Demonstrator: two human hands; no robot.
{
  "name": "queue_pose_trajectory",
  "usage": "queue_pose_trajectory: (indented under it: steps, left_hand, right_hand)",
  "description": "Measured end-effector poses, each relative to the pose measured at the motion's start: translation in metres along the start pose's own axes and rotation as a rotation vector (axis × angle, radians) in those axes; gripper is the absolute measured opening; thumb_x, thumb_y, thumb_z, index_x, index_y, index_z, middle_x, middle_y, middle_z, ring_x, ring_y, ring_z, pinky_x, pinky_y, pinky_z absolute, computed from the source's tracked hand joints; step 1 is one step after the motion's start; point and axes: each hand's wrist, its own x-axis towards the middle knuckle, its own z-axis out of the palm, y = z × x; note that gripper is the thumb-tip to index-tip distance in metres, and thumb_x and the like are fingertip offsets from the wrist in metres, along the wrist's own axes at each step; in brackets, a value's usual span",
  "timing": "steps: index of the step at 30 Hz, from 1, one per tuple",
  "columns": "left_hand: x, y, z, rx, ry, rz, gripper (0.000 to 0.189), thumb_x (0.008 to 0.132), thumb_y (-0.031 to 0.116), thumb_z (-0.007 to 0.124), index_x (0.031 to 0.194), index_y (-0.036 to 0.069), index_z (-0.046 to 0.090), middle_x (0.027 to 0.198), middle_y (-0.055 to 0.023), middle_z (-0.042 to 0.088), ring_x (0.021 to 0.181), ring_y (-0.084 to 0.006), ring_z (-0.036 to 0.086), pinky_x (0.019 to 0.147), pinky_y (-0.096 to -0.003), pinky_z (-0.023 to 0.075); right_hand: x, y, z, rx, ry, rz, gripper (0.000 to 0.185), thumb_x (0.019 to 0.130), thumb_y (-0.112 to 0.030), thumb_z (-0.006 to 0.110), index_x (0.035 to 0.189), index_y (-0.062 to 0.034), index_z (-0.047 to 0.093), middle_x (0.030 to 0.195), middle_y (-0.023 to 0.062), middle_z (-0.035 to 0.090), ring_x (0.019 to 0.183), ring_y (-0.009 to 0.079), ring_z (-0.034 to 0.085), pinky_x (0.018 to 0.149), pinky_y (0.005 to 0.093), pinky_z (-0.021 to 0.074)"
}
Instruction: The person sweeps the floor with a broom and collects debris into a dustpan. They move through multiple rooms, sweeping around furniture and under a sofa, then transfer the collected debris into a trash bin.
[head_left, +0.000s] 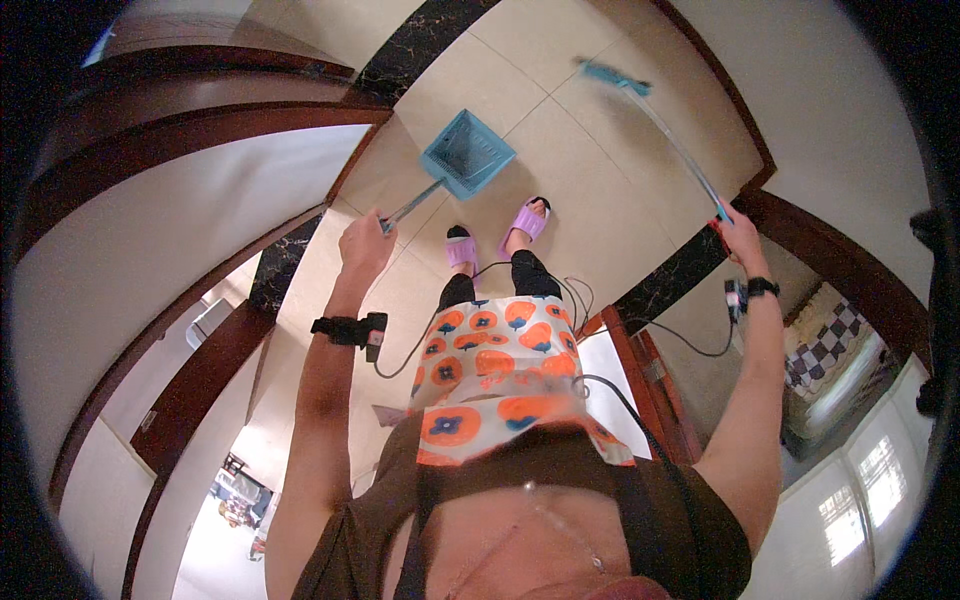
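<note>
My left hand (367, 242) grips the handle of a blue plastic dustpan (469, 154), which is ahead of my feet. Dark specks show inside its pan. In my right hand (741, 238) is the upper end of a broom's metal handle (679, 146). The handle runs forward to the blue broom head (613, 76), whose dark bristles look blurred. The broom head lies to the right of the dustpan and apart from it. Whether the bristles touch the floor I cannot tell.
Beige floor tiles (585, 157) spread around my purple slippers (529, 220). Dark marble threshold strips (667, 270) cross the doorways. Brown door frames (225, 112) rise at the left. A cable (697, 351) hangs from my right wrist strap. At right is a bed with checked fabric (825, 345).
</note>
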Motion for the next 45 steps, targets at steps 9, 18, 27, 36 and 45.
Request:
queue_pose_trajectory:
  steps: [9,18,27,36,45]
  left_hand:
    - [-0.014,0.023,0.047,0.069,0.045,0.116,0.019,0.081,0.026,0.061,0.088,0.009,0.063,0.079,-0.0155,0.066,0.077,-0.0347,0.064,0.069,-0.0444,0.0506]
    - [-0.021,0.069,0.063,0.052,0.025,0.195,0.020,0.083,0.025,0.058,0.088,0.006,0.062,0.079,-0.0176,0.065,0.078,-0.0375,0.063,0.067,-0.0464,0.0502]
    - [-0.076,-0.075,0.153,0.076,0.042,0.230,0.018,0.082,0.023,0.058,0.085,0.005,0.060,0.080,-0.0188,0.064,0.078,-0.0385,0.062,0.065,-0.0485,0.0487]
    - [-0.085,-0.027,0.152,0.055,0.106,0.339,0.020,0.079,0.024,0.062,0.083,0.005,0.059,0.077,-0.0184,0.063,0.076,-0.0395,0.061,0.066,-0.0487,0.0488]
    - [-0.086,0.020,0.139,0.127,0.052,0.413,0.020,0.078,0.024,0.062,0.083,0.005,0.064,0.082,-0.0180,0.065,0.081,-0.0374,0.063,0.070,-0.0452,0.0508]
  right_hand:
    - [0.030,-0.048,0.211,0.582,-0.100,0.101,0.049,0.084,-0.016,0.052,0.129,-0.0042,0.039,0.071,0.0121,0.059,0.066,0.0279,0.060,0.053,0.0409,0.0461]
    - [-0.144,0.037,0.136,0.360,-0.195,0.114,0.061,0.081,-0.030,0.065,0.135,-0.0108,0.044,0.094,0.0211,0.065,0.087,0.0345,0.063,0.075,0.0420,0.0482]
    - [-0.073,-0.074,0.262,0.723,-0.122,0.269,0.054,0.083,-0.014,0.051,0.136,-0.0184,0.043,0.079,0.0239,0.062,0.047,0.0230,0.056,0.046,0.0362,0.0450]
    - [-0.208,-0.040,0.291,-0.163,-0.289,-0.084,0.064,0.080,-0.021,0.058,0.140,-0.0175,0.035,0.097,0.0277,0.061,0.090,0.0418,0.059,0.077,0.0471,0.0472]
    - [-0.262,0.040,0.247,0.326,0.037,0.233,0.049,0.083,-0.015,0.050,0.132,-0.0154,0.048,0.084,0.0210,0.062,0.073,0.0336,0.059,0.065,0.0438,0.0473]
